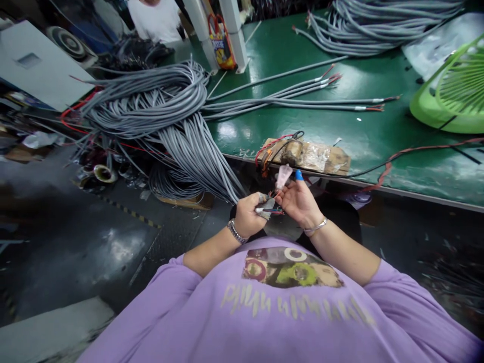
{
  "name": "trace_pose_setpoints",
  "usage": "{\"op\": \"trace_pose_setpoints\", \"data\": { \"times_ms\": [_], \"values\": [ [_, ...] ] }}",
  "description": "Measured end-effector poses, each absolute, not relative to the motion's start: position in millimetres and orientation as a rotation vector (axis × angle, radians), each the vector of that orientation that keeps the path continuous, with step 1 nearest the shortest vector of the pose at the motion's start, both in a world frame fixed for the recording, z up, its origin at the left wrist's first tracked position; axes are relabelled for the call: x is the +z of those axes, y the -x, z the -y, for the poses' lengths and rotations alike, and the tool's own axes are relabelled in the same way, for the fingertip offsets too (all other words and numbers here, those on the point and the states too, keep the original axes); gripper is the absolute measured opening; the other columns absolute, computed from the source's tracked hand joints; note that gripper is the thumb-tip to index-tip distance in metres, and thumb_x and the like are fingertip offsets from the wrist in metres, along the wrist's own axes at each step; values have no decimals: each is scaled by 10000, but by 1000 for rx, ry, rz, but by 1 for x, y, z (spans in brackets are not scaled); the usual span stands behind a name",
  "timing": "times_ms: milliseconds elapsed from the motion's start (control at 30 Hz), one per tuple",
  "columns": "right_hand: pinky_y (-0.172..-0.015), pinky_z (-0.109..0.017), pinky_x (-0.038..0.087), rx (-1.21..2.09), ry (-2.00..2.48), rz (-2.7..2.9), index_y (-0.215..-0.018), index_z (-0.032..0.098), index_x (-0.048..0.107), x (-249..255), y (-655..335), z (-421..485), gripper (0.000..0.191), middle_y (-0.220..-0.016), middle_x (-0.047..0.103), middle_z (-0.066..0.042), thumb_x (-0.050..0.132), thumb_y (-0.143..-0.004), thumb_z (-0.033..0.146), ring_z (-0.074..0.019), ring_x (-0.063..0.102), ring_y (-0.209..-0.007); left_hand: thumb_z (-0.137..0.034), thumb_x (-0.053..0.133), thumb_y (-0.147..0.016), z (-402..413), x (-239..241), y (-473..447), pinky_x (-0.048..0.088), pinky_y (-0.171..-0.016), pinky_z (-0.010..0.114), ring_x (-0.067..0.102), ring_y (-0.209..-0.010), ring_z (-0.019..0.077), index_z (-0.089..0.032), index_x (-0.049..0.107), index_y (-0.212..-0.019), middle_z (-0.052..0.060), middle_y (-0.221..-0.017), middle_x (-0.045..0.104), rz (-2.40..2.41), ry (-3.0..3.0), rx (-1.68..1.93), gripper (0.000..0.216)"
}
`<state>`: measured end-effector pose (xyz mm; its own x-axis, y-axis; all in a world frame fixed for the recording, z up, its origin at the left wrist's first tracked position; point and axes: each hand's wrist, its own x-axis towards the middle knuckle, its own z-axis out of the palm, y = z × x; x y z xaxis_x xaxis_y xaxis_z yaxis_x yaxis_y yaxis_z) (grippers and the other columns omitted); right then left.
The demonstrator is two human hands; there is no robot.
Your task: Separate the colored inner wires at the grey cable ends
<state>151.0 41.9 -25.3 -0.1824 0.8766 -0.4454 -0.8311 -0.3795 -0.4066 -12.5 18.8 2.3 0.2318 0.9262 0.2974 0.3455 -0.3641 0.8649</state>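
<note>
My left hand [249, 214] is closed around the end of a grey cable bundle [230, 184], close to my body. Thin coloured wires [279, 211] stick out of it to the right, beside a whitish scrap [266, 205] under the fingers. My right hand [300, 204] faces it with curled fingers on the reddish wire ends [278, 193]; its raised thumb wears a blue cover [298, 175]. A pale pink, plastic-looking piece [284, 175] stands just above these fingers. Whether the right hand touches that piece is unclear.
A big grey cable coil [143, 101] hangs over the green table's [378, 156] left edge. At the front edge lies a taped wooden block [317, 156] with leads. A green fan [449, 91] stands right, more cable [370, 30] behind. Another person [155, 20] is at the back.
</note>
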Motion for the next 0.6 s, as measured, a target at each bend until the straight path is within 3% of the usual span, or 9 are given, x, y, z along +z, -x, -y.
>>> {"op": "trace_pose_setpoints", "data": {
  "times_ms": [200, 300, 400, 533, 600],
  "values": [
    [-539, -231, 485, 1819, 796, 120, -736, 208, 600, -39, -166, -33, 333, -720, 676, 9, 715, -803, 513, -102, 585, -580, -689, 670, -728, -25, 8, 8, 522, -528, 247, 703, -622, 177, -157, 719, -833, 102, -754, 749, -952, -1055, 820, 545],
    [-553, -224, 504, 1843, 819, 162, -741, 209, 599, -43, -174, -26, 277, -707, 663, 20, 745, -779, 442, -95, 593, -590, -745, 662, -701, -34, 7, 7, 555, -561, 259, 735, -689, 200, -159, 730, -849, 119, -822, 768, -913, -881, 814, 608],
    [-534, -214, 506, 1846, 853, 232, -718, 205, 583, -45, -182, -20, 253, -712, 646, 19, 727, -784, 403, -81, 576, -564, -693, 649, -759, -39, 9, 8, 502, -483, 228, 708, -607, 173, -155, 726, -825, 110, -779, 758, -945, -793, 797, 547],
    [-522, -189, 504, 1863, 913, 270, -748, 199, 605, -40, -187, -11, 197, -695, 633, 20, 733, -773, 348, -70, 567, -564, -505, 514, -908, -30, 14, 7, 307, -377, 212, 567, -427, 111, -149, 698, -815, 87, -690, 713, -1029, -1041, 776, 412],
    [-504, -178, 495, 1843, 981, 298, -769, 196, 628, -38, -189, -4, 170, -679, 636, 21, 749, -754, 314, -65, 558, -553, -382, 526, -907, -18, 16, 4, 337, -424, 235, 555, -442, 125, -165, 679, -845, 64, -661, 687, -1179, -1413, 827, 273]
  ]
}}
